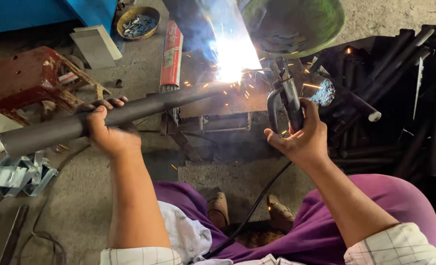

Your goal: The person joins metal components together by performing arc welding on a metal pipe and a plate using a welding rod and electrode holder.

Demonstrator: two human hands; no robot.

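Both hands grip — arc glare (230, 59) hides joint.

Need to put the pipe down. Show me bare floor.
Bare concrete lies between the left hand, the red stool and the purple-clad knees. Right of the right hand, stacked black pipes crowd everything.

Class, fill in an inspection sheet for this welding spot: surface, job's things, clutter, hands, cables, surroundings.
Surface: small metal work stand on a concrete floor, sparks flying.
Job's things: dark steel pipe meeting a bright welding arc; electrode holder.
Clutter: stacked black tubes, packet of rods, bowl of metal bits, bent brackets.
Hands: left hand grips the pipe; right hand grips the holder; both bare.
Cables: black lead runs between the knees.
Surroundings: red stool, green basin, blue panel.
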